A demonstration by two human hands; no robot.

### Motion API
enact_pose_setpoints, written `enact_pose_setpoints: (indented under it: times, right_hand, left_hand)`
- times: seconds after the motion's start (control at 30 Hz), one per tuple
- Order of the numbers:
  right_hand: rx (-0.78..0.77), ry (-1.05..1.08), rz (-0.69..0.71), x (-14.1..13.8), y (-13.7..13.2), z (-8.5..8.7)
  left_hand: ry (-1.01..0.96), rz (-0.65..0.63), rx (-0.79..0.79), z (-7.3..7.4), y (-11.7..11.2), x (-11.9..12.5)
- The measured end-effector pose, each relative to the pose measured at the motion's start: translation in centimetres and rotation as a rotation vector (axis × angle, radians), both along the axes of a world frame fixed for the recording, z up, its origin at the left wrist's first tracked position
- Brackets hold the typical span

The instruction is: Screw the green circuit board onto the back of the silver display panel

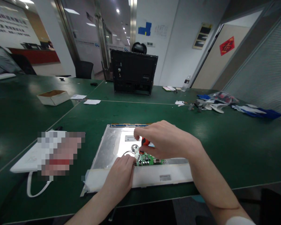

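A flat LCD panel (105, 150), its metal back facing up, lies on the table before me. On it sits a green circuit board (152, 161) with small components and a dark wire at its left. My right hand (165, 140) grips a red and black screwdriver (144, 142), whose shaft slants down to the board's left edge. Close to that tip, my left hand (123, 170) rests on the panel with fingers bent against the board's corner. Whether those fingers hold anything is hidden. A white strip (152, 178) runs along the panel's near edge.
On the green table (67, 118), a white device with a cable (25, 161) lies left, partly blurred out. Farther off stand an open box (53, 98) and a black monitor housing (134, 73). Bags and loose parts (208, 104) lie right, near a bottle (186, 83).
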State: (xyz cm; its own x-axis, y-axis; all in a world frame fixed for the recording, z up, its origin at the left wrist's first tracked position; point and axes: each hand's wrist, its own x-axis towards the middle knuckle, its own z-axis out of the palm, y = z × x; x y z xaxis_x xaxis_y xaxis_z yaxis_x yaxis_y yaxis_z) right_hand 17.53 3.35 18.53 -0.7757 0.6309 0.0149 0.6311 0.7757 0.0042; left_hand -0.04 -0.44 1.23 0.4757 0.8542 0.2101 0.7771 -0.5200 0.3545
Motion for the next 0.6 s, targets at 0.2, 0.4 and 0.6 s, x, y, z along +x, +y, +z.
enact_pose_setpoints:
  times: [0.2, 0.4, 0.6]
  right_hand:
    - [-0.017, -0.002, 0.043, -0.25, 0.02, -0.12]
    - [-0.024, -0.026, 0.04, -0.59, -0.02, -0.26]
    - [-0.01, -0.025, 0.028, -0.41, -0.04, -0.26]
  left_hand:
    - [-0.034, -0.01, -0.026, 0.7, -0.22, 0.12]
    - [-0.041, -0.014, -0.028, 0.49, -0.16, 0.26]
    - [-0.04, -0.018, -0.018, 0.46, -0.21, 0.14]
